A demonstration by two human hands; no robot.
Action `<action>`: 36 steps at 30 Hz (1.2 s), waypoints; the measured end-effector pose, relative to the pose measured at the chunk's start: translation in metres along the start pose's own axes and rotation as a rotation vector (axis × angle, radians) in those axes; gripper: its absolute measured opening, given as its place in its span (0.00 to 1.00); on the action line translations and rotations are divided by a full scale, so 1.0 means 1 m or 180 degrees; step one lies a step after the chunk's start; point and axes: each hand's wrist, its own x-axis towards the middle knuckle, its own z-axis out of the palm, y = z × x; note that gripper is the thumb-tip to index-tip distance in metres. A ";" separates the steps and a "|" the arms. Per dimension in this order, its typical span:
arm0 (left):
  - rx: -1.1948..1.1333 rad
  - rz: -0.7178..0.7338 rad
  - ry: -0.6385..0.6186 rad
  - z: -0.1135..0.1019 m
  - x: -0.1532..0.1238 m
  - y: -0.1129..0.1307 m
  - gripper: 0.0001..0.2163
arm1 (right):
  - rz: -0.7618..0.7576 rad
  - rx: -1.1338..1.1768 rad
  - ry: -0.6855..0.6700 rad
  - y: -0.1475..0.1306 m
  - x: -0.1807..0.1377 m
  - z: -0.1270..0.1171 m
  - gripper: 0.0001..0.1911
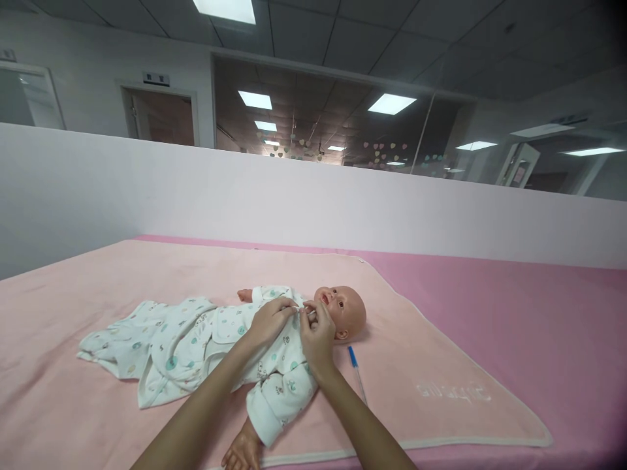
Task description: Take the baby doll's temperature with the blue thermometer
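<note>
A baby doll (353,307) lies on its back with its head to the right. It wears a white baby gown (183,336) printed with small green and dark figures. At the neckline, just below the doll's chin, the fingertips of my left hand (270,321) and my right hand (317,338) meet. Both hands are closed in a pinch on a small white bit of the gown, perhaps a tie or the collar edge; my fingers partly hide it. My left palm rests over the doll's chest. One doll hand (243,450) sticks out of the near sleeve.
Beneath the doll lies a peach blanket (416,339) with a pale edge, spread over a pink sheet (514,320). A blue-capped pen (353,358) lies beside the doll's head, near my right forearm. A white partition (313,202) rises behind, with windows above it.
</note>
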 end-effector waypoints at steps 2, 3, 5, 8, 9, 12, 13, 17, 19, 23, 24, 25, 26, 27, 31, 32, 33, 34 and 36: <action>-0.0020 0.0028 -0.0026 -0.001 0.001 -0.002 0.13 | -0.0142 -0.0108 -0.0055 -0.001 0.000 0.000 0.08; -0.0027 0.0037 -0.0013 -0.001 0.001 -0.004 0.12 | -0.0213 -0.0158 -0.0076 -0.001 -0.001 0.000 0.08; -0.0081 0.0043 0.0037 -0.001 0.003 -0.008 0.12 | -0.0323 -0.0227 -0.0119 -0.002 -0.002 0.000 0.11; -0.0180 0.0075 0.0137 0.001 0.005 -0.012 0.11 | -0.0385 -0.0296 -0.0134 -0.002 -0.002 0.001 0.12; -0.0181 0.0070 0.0144 0.001 0.006 -0.012 0.10 | -0.0390 -0.0313 -0.0132 -0.001 -0.002 0.001 0.12; -0.0239 0.0008 0.0098 -0.001 0.005 -0.011 0.10 | -0.0424 -0.0311 -0.0142 0.001 -0.002 0.001 0.12; -0.0327 -0.0014 0.0053 -0.004 0.004 -0.011 0.11 | -0.0481 -0.0298 -0.0170 0.001 -0.003 0.000 0.12; -0.0875 -0.0199 -0.0387 -0.030 -0.006 -0.014 0.14 | -0.0926 -0.0368 -0.0368 -0.001 -0.005 -0.002 0.14; -0.1078 -0.0302 -0.0672 -0.045 -0.012 -0.018 0.15 | -0.1147 -0.0448 -0.0537 -0.005 -0.006 -0.003 0.15; -0.0985 -0.0220 -0.0943 -0.061 -0.020 -0.026 0.15 | -0.1404 -0.0568 -0.1148 -0.011 -0.001 0.000 0.14; -0.0864 -0.0169 -0.0936 -0.061 -0.020 -0.027 0.15 | -0.1360 -0.0595 -0.1270 -0.012 0.002 0.002 0.13; -0.0729 -0.0123 -0.0906 -0.059 -0.020 -0.028 0.15 | -0.1268 -0.0616 -0.1375 -0.012 0.006 0.004 0.13; -0.0596 -0.0086 -0.0870 -0.056 -0.019 -0.029 0.15 | -0.1153 -0.0621 -0.1470 -0.012 0.011 0.006 0.12; -0.0476 -0.0060 -0.0824 -0.054 -0.019 -0.029 0.15 | -0.1035 -0.0609 -0.1566 -0.012 0.016 0.008 0.10; -0.0262 0.0009 -0.0728 -0.047 -0.018 -0.028 0.10 | -0.0784 -0.0536 -0.1813 -0.011 0.028 0.016 0.07; -0.0265 0.0017 -0.0701 -0.046 -0.018 -0.028 0.09 | -0.0777 -0.0523 -0.1790 -0.010 0.029 0.017 0.07; -0.0274 0.0019 -0.0675 -0.046 -0.018 -0.027 0.09 | -0.0786 -0.0515 -0.1743 -0.010 0.028 0.018 0.07; -0.0288 0.0016 -0.0654 -0.046 -0.019 -0.026 0.08 | -0.0807 -0.0507 -0.1674 -0.009 0.027 0.019 0.07; -0.0305 -0.0005 -0.0638 -0.047 -0.019 -0.025 0.08 | -0.0875 -0.0508 -0.1496 -0.007 0.022 0.019 0.08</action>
